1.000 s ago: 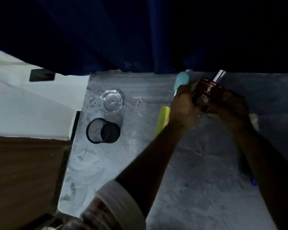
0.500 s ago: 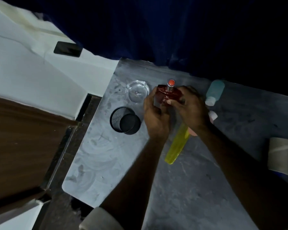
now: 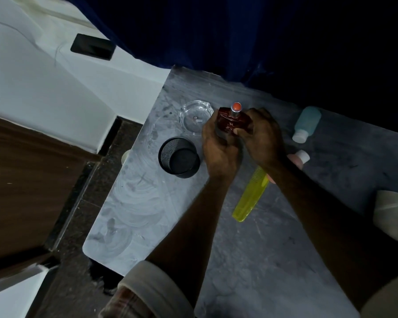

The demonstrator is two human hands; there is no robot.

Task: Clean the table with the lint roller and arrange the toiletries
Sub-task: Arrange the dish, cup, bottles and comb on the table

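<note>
Both hands meet over the far left part of the grey table [image 3: 251,260]: the left hand [image 3: 218,152] is wrapped round the base of a dark red perfume bottle [image 3: 233,121] and the right hand [image 3: 262,138] is pinched on its near side, so both are closed on it, close to the table's far edge. At nine o'clock from the bottle sits one clear glass ashtray [image 3: 193,117], just beside the left fingers; at eight o'clock stands one black mesh cup [image 3: 179,157], near the left edge. The open room lies toward six o'clock, bare tabletop between the forearms. One yellow comb [image 3: 251,196] runs partly under the right wrist. Two bottles lie at three o'clock: a teal one [image 3: 308,122] in full view, a pinkish one [image 3: 300,157] mostly hidden behind the arm. A pale roll [image 3: 391,210] (lint roller or not, I cannot tell) is cut off in shadow at the right edge.
</note>
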